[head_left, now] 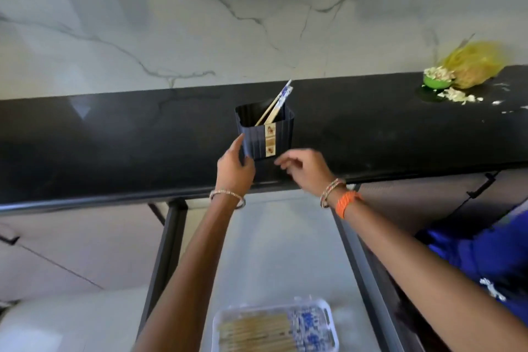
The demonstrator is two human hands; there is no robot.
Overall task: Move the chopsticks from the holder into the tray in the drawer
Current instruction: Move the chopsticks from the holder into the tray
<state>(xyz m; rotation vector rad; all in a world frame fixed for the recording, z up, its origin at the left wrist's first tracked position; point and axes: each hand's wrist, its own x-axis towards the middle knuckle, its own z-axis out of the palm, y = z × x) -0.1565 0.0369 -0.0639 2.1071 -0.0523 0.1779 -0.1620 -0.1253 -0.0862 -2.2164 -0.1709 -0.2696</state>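
Note:
A dark ribbed holder (264, 134) stands on the black countertop (114, 137). A few wooden chopsticks (275, 106) with blue-and-white tops lean in it toward the right. My left hand (234, 168) rests against the holder's lower left side, fingers apart. My right hand (305, 167) hovers just below the holder's right corner, fingers loosely curled and holding nothing. Below, in the open drawer (285, 237), a clear plastic tray (328, 320) holds several chopsticks (257, 334) lying side by side.
A green bowl (435, 81) with chopped bits and a yellow mesh bag (471, 64) sit at the counter's far right, with scraps scattered around them. A marble wall rises behind the counter. Dark drawer rails (165, 237) flank the open drawer.

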